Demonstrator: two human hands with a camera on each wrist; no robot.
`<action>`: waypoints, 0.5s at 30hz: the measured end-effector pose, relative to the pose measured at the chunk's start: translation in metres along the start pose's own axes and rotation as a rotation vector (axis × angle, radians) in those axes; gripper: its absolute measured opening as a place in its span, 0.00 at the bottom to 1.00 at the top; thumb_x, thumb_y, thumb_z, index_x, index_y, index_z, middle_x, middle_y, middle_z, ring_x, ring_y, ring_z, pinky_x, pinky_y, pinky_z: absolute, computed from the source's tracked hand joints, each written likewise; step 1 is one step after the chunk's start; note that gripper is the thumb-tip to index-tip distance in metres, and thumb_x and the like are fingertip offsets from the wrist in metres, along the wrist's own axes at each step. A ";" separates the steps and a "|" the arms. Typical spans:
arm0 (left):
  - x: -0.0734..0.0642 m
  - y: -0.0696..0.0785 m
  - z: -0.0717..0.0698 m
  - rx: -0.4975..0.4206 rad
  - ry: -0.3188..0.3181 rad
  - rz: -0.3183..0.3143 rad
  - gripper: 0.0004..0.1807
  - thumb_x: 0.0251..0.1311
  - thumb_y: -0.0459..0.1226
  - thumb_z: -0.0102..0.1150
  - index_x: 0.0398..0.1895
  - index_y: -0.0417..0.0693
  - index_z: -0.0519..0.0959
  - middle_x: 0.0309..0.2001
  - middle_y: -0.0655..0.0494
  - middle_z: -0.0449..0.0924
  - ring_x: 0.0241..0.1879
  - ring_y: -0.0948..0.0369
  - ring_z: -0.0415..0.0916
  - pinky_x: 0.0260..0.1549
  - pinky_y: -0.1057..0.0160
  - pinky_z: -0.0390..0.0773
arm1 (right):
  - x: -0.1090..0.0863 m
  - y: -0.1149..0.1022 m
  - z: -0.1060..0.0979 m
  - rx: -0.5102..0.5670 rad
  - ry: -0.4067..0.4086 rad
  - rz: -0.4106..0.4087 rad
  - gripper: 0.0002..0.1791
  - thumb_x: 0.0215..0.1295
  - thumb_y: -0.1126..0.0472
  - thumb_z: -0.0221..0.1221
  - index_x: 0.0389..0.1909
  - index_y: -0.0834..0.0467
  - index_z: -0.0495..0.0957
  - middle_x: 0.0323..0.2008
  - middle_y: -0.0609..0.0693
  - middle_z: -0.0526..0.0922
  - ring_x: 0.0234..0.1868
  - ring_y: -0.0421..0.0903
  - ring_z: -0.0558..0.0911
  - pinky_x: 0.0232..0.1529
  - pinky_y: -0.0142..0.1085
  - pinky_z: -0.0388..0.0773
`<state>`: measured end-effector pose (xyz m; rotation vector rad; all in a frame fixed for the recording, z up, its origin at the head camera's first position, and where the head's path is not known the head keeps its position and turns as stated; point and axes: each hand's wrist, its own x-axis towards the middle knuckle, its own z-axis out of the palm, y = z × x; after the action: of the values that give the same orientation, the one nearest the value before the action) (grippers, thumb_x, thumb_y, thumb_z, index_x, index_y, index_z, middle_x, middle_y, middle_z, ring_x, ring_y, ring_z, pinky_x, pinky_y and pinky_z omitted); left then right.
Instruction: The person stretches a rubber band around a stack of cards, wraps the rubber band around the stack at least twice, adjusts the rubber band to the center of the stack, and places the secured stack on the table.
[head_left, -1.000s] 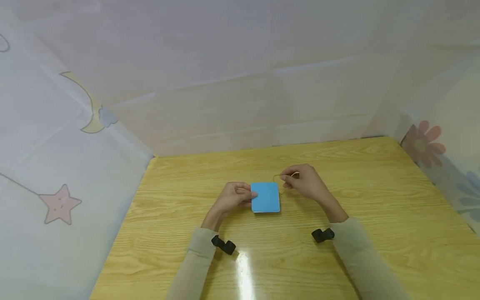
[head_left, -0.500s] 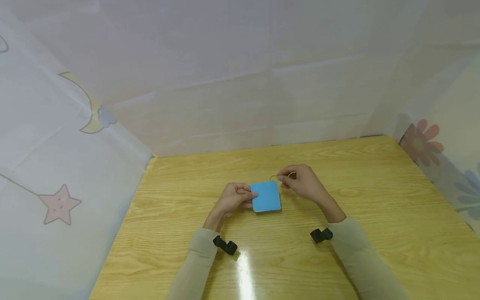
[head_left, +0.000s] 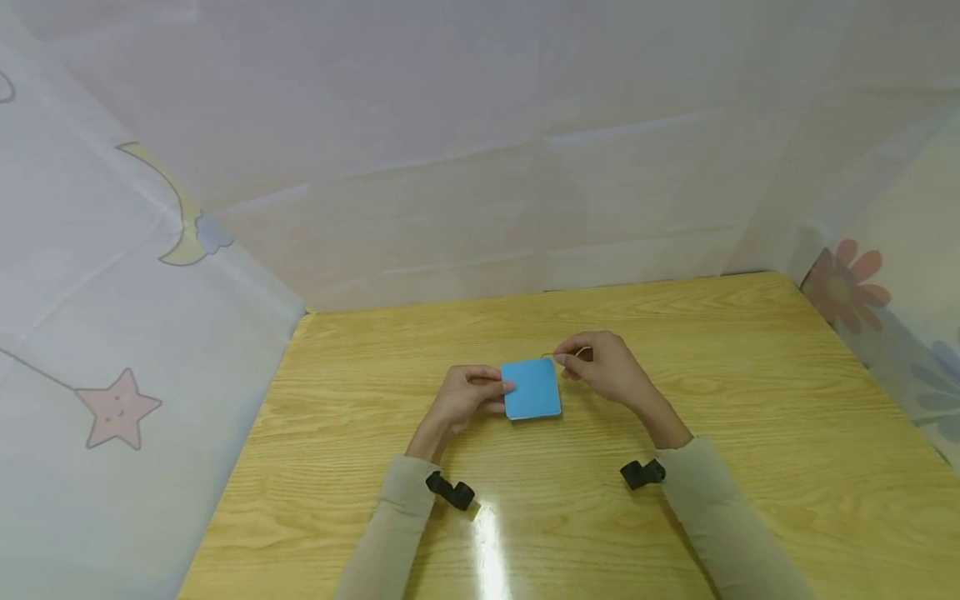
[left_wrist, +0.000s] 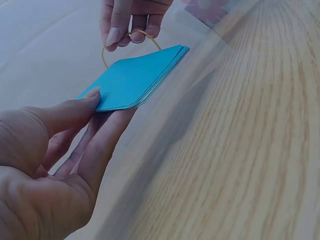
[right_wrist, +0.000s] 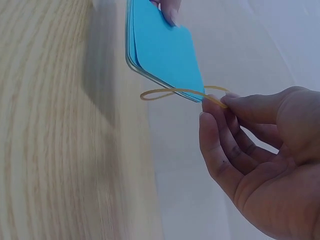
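A square stack of thin blue cards or paper sheets (head_left: 534, 390) is held above the table. My left hand (head_left: 462, 396) pinches its left edge, thumb on top and fingers beneath. A yellow-tan rubber band (right_wrist: 172, 91) is pinched between the thumb and fingers of my right hand (head_left: 603, 367). In the right wrist view, the band's loop spans the stack's near corner, one strand passing in front of it. The left wrist view shows the band (left_wrist: 104, 54) arching at the stack's far edge. How far it reaches around the stack cannot be told.
A wood-grain table (head_left: 375, 500) lies under both hands, with a bright light reflection near its front. Pale printed fabric (head_left: 450, 208) surrounds the table at the back and sides. A black camera mount (head_left: 450, 490) sits on the left wrist and another mount (head_left: 642, 473) on the right.
My right hand and the rubber band have moved slightly left, closer to the blue stack. The stack has tilted a little and risen slightly in view. Less of the band shows beyond its edge.
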<state>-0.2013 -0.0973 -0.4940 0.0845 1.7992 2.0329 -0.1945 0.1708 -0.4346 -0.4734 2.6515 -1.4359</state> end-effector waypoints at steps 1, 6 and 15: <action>0.000 0.000 0.000 -0.002 0.008 0.003 0.05 0.68 0.24 0.65 0.43 0.28 0.82 0.34 0.53 0.88 0.33 0.59 0.90 0.40 0.59 0.94 | 0.000 0.000 0.000 0.000 -0.002 0.000 0.10 0.77 0.63 0.61 0.48 0.66 0.87 0.36 0.61 0.90 0.36 0.57 0.88 0.36 0.46 0.90; 0.000 0.002 0.001 -0.015 0.067 0.002 0.10 0.65 0.25 0.68 0.47 0.27 0.85 0.35 0.50 0.89 0.31 0.58 0.91 0.39 0.59 0.93 | 0.000 0.001 0.002 -0.002 -0.008 0.002 0.10 0.77 0.63 0.61 0.48 0.65 0.87 0.36 0.59 0.90 0.36 0.57 0.88 0.38 0.50 0.90; 0.002 0.001 0.001 -0.016 0.119 0.026 0.12 0.63 0.25 0.69 0.47 0.25 0.86 0.34 0.49 0.89 0.30 0.60 0.90 0.38 0.62 0.93 | -0.001 0.002 0.008 -0.007 -0.026 0.007 0.10 0.77 0.63 0.61 0.50 0.65 0.86 0.37 0.59 0.90 0.39 0.58 0.88 0.39 0.49 0.90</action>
<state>-0.2029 -0.0959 -0.4929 -0.0190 1.8616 2.1104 -0.1922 0.1662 -0.4411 -0.4800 2.6363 -1.4087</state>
